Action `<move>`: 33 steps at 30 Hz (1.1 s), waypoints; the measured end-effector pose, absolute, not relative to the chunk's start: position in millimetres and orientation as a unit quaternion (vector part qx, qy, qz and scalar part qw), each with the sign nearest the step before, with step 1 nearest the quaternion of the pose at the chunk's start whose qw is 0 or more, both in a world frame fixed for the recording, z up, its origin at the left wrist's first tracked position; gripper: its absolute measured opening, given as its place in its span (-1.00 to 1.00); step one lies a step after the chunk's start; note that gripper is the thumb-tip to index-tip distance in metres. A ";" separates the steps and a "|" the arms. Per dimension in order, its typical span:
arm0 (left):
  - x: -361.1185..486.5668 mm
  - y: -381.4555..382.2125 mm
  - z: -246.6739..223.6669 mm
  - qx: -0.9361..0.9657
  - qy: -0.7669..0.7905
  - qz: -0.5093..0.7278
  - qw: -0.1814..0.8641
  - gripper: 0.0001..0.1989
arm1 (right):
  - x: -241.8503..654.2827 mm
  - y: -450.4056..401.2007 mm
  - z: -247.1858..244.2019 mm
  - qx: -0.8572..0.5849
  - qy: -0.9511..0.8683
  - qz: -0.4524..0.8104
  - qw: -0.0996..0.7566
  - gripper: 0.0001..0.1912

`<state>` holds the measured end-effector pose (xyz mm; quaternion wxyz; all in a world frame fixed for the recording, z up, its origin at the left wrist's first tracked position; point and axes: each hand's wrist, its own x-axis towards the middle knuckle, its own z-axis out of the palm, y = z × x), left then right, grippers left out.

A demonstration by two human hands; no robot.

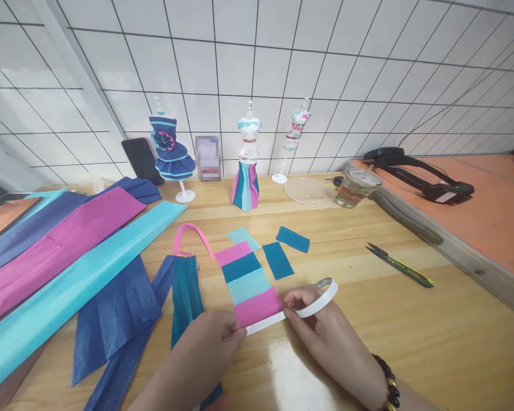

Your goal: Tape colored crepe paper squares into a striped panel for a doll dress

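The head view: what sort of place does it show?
Probably a craft workspace: small white torso-shaped mannequins stand at the back, a long turquoise fabric-like sheet lies at left, and the left hand pinches a narrow white strip.

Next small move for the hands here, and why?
Probably press the white strip down along the near pink edge of the striped panel. The left hand pinches it at that edge's left corner, the right hand holds it by the right corner, and the stretch between looks straight and lined up.
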<state>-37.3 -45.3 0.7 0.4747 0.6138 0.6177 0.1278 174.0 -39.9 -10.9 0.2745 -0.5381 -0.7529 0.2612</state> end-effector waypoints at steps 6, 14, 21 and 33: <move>-37.1 -45.3 3.1 0.665 0.625 0.020 0.409 -0.80 | 173.3 -39.1 -15.7 -0.537 -0.755 0.250 0.282 -0.94; -39.3 -44.3 4.2 0.666 0.622 0.005 0.412 -0.81 | 175.7 -37.3 -18.1 -0.537 -0.750 0.248 0.296 -0.94; -40.8 -41.8 0.6 0.663 0.620 0.013 0.419 -0.82 | 175.6 -36.3 -18.6 -0.534 -0.756 0.223 0.305 -0.95; -39.2 -41.5 1.4 0.676 0.619 -0.008 0.399 -0.82 | 176.5 -35.1 -19.4 -0.544 -0.761 0.205 0.289 -0.94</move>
